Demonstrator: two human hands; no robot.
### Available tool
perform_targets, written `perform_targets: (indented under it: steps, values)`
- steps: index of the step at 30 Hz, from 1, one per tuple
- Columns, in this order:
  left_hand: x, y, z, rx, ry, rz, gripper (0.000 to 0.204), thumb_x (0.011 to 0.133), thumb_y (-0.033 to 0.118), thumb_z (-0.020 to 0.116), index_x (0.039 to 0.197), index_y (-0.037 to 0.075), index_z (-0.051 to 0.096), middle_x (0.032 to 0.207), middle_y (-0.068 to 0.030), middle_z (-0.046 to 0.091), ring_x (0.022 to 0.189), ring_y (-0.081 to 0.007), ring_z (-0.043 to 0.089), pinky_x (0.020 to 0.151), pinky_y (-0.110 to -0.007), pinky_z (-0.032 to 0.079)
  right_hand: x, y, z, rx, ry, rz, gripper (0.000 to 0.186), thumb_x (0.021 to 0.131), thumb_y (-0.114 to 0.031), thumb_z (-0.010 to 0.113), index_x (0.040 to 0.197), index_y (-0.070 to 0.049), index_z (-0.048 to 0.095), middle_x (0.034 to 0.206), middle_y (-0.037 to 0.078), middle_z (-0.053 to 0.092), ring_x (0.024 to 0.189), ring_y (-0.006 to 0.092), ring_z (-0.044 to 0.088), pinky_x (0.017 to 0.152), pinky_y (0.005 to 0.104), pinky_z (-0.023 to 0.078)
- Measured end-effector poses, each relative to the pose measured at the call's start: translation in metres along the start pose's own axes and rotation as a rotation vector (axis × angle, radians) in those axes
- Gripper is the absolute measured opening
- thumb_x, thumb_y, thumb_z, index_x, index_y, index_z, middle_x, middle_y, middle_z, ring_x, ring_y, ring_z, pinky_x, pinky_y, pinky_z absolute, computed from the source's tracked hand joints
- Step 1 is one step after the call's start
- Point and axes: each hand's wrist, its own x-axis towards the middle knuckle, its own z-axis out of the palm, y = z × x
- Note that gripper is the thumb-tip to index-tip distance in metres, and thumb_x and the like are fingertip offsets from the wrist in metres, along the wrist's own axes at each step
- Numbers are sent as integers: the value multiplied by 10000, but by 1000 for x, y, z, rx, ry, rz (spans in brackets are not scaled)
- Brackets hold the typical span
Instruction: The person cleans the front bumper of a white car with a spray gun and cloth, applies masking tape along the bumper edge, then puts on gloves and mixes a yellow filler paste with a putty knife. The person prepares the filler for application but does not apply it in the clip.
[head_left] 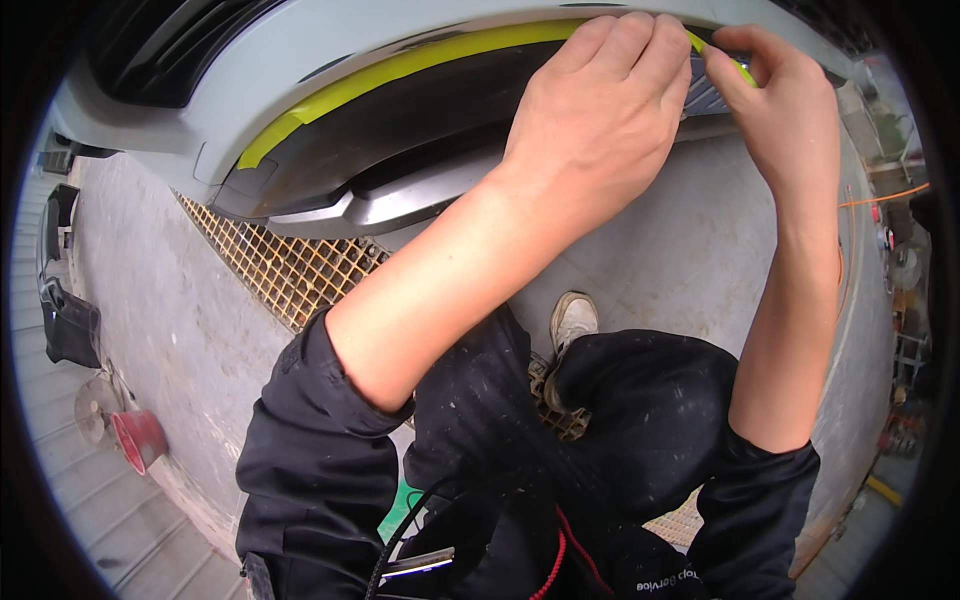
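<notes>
Yellow-green tape [400, 67] under left hand [608, 112]; end in right hand [790, 108].

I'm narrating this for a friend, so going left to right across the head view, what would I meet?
Black molded part → red bucket → yellowish floor grating beside the car → left hand at the lime-yellow tape → right hand.
</notes>
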Motion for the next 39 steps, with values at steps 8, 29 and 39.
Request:
perform_targets:
  steps: [8,29,39]
  values:
    - [4,-5,-4,24,7,9,506,779,146,654,1260,-14,640,1203,-97,595,1128,-255,589,974,-362,492,3,26,21,174,48,-65,258,869,-280,726,954,-44,786,690,108,670,660,255,675,666,348,526]
    - [-37,-13,-118,-1520,-351,-1215,197,942,123,778,1005,-30,671,879,-87,748,766,-105,710,695,-222,561,-58,-61,-10,585,-410,-535,704,841,20,716,1512,-83,529,807,44,610,804,172,588,752,301,484]
    - [-89,-57,-172,-725,43,-1071,90,951,53,756,954,-19,703,830,-61,745,737,-87,678,693,-215,537,-21,-11,-39,357,-208,-561,345,796,-134,852,1109,-29,753,923,36,580,775,124,526,735,255,434]
